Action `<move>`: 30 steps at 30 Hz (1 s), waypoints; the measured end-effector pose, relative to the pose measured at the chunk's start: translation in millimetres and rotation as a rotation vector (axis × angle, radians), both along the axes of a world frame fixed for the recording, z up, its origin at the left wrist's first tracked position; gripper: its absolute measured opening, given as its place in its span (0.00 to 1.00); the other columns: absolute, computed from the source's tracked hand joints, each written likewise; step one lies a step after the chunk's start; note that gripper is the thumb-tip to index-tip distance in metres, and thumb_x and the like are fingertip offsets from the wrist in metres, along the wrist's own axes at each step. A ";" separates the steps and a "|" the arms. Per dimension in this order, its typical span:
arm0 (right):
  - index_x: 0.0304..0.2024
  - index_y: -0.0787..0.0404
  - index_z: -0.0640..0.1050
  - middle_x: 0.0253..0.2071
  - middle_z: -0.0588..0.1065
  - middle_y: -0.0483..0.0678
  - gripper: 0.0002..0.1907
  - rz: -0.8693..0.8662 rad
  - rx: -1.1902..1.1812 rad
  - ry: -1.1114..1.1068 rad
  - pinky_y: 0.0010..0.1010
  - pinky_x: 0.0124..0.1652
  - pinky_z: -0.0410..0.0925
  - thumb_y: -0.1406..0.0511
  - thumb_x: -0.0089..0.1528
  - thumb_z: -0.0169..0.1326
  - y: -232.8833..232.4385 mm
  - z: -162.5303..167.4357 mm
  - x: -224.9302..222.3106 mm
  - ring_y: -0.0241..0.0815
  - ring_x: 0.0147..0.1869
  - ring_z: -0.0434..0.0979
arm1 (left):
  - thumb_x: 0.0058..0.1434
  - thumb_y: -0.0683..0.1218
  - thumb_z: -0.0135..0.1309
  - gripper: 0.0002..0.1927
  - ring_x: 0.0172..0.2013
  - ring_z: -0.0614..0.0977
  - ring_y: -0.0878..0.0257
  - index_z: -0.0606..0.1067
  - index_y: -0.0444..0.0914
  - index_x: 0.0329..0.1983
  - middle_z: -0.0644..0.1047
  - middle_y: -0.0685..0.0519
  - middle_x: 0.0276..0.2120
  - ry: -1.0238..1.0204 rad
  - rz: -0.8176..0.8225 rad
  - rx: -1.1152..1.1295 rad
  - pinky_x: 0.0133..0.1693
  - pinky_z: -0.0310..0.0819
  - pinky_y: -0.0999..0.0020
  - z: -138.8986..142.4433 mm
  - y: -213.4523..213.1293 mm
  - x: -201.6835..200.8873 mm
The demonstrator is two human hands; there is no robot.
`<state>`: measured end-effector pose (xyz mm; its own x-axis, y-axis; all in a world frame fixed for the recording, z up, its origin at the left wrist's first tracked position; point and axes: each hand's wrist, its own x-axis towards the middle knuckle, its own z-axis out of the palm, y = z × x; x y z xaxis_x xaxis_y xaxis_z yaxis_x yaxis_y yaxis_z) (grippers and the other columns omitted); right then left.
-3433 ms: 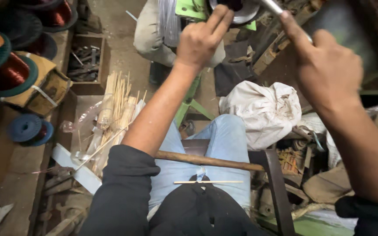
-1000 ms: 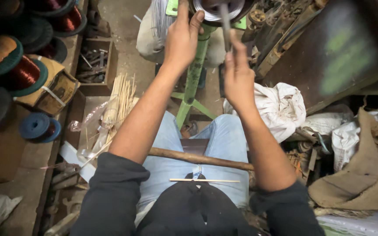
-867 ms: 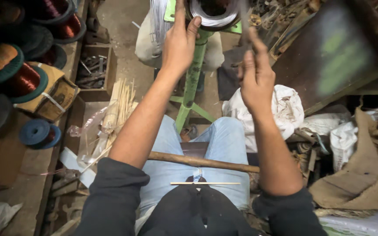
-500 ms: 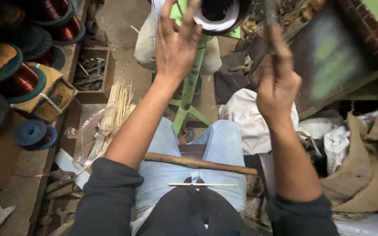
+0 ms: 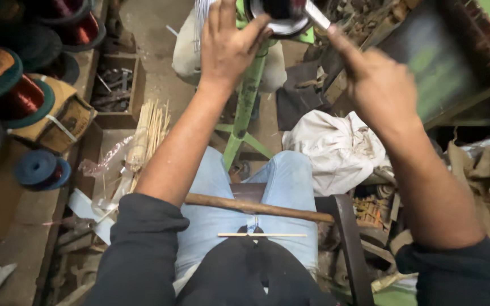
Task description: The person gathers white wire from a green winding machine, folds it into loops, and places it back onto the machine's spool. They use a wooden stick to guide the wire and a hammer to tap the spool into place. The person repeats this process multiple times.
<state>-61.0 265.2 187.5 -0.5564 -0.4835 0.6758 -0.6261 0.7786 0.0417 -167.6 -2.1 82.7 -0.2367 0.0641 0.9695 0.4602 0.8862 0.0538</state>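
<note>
Since half a second ago your right hand has swung out from the ring toward 1 o'clock, and the metal rod now slants up from it to the ring's edge; your left hand has barely shifted.

Over at 9 o'clock the copper wire spools (image 5: 21,96) sit stacked on the bench, with the bundle of thin sticks (image 5: 148,133) beside your left forearm. Your left hand (image 5: 228,48) reaches up to 12 o'clock, arm nearly straight, fingers spread and curled against the left rim of the round metal ring (image 5: 282,17) atop the green stand (image 5: 248,96). Your right hand (image 5: 378,85) is raised at 1 o'clock, fingers closed around the metal rod (image 5: 317,14), though the blur leaves the exact grip unclear. A wooden stick (image 5: 256,207) lies across your lap.
</note>
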 end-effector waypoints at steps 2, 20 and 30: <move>0.72 0.42 0.72 0.32 0.73 0.53 0.27 -0.088 0.104 -0.080 0.46 0.33 0.68 0.69 0.72 0.57 3.5 -1.6 0.3 0.57 0.31 0.75 | 0.68 0.56 0.63 0.11 0.56 0.71 0.45 0.81 0.51 0.50 0.69 0.45 0.58 -0.042 -0.036 0.027 0.51 0.71 0.51 3.4 1.1 2.4; 0.76 0.38 0.70 0.31 0.73 0.52 0.34 -0.228 0.178 0.092 0.46 0.31 0.68 0.70 0.70 0.54 3.6 -20.6 -5.6 0.56 0.29 0.74 | 0.66 0.56 0.64 0.11 0.55 0.72 0.46 0.81 0.50 0.48 0.68 0.47 0.58 -0.033 -0.070 0.090 0.50 0.72 0.52 2.2 5.0 4.3; 0.77 0.45 0.64 0.59 0.77 0.59 0.28 0.025 -0.335 -0.209 0.30 0.38 0.73 0.68 0.75 0.50 -33.6 -83.5 -31.2 0.29 0.41 0.80 | 0.66 0.50 0.67 0.21 0.57 0.72 0.46 0.73 0.45 0.58 0.65 0.52 0.65 -0.112 -0.131 0.169 0.54 0.72 0.49 2.0 5.1 14.6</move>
<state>-92.2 231.6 104.0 -0.6895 -0.2706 0.6718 -0.6132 0.7117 -0.3427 -153.0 3.1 84.6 -0.3436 -0.0593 0.9372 0.5534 0.7936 0.2531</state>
